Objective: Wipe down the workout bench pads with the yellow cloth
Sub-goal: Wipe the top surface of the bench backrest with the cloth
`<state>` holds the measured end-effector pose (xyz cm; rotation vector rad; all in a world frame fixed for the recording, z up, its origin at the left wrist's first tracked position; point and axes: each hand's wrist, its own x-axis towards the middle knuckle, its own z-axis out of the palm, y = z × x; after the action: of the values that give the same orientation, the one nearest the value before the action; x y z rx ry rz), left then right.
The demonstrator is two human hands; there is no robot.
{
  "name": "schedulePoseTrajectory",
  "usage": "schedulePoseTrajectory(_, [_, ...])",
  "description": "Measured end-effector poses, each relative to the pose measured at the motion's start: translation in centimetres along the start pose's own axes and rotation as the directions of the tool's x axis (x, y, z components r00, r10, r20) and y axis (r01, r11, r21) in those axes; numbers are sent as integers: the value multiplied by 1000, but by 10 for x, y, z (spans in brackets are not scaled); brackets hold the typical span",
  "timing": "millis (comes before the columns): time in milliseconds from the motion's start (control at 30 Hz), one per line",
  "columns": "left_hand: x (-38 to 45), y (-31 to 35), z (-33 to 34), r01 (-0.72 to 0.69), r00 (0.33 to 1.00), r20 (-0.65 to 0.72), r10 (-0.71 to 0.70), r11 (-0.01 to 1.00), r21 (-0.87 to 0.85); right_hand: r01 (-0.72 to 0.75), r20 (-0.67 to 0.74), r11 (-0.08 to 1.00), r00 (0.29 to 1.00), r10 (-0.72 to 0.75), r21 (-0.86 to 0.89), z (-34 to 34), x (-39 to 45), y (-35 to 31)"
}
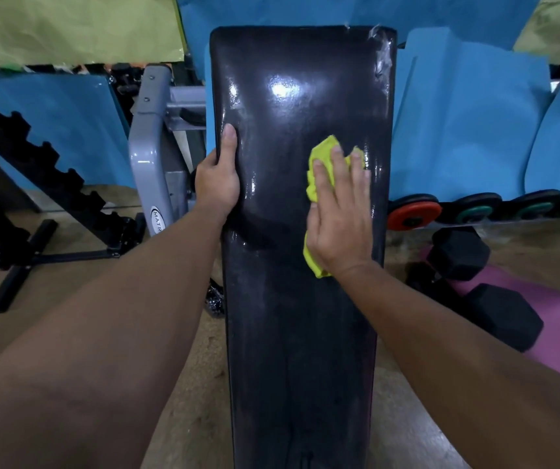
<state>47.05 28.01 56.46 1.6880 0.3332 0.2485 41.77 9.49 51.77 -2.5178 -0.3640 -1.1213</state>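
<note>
Black bench pad (299, 299) runs lengthwise away from the camera. Near its right edge the yellow cloth (321, 170) lies flat under the right hand (341, 214), fingers straight and pressing. Left hand (219, 177) grips the pad's left edge.

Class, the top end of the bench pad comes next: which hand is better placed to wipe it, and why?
The right hand: it lies flat on the yellow cloth on the bench pad. The left hand grips the pad's edge, steadying it.
</note>
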Motion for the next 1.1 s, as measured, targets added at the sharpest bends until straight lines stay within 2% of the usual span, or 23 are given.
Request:
schedulePoseTrajectory(133, [2, -1, 0, 1, 1000, 4, -1, 1000, 18, 73, 37, 997, 997, -72, -27, -2, -27, 10])
schedulePoseTrajectory(233, [-1, 0, -1, -16, 1000, -2, 16, 1000, -2, 5, -8, 999, 1000, -5, -44, -11, -21, 26])
schedulePoseTrajectory(333, [1, -2, 1, -4, 1000, -12, 4, 1000, 7, -82, -41, 996, 996, 81, -40, -4, -1, 12])
schedulePoseTrajectory(433, [3, -3, -1, 8, 1000, -12, -8, 1000, -10, 20, 16, 1000, 1000, -20, -17, 0, -10, 0])
schedulePoseTrajectory(533, [3, -4, 0, -2, 1000, -6, 2, 1000, -14, 130, 100, 991, 987, -125, -43, -7, -34, 18])
schedulePoseTrajectory(633, [1, -1, -1, -8, 1000, -5, 8, 1000, -13, 44, 39, 997, 998, -42, -66, -12, -25, 27])
schedulePoseTrajectory(733, [1, 0, 0, 5, 1000, -4, -5, 1000, 7, -37, -26, 998, 999, 36, -44, -3, -3, 5])
schedulePoseTrajectory(833, [0, -1, 0, -8, 1000, -12, 8, 1000, 19, 73, 50, 997, 996, -73, -1, 7, -8, -19])
schedulePoseTrajectory(933, [1, -1, 0, -7, 1000, -11, 8, 1000, 17, 174, 105, 985, 979, -173, 1, 4, -28, -8])
schedulePoseTrajectory(1100, [0, 0, -2, -8, 1000, -11, 8, 1000, 30, 20, 10, 998, 1000, -19, -55, -1, -6, 6])
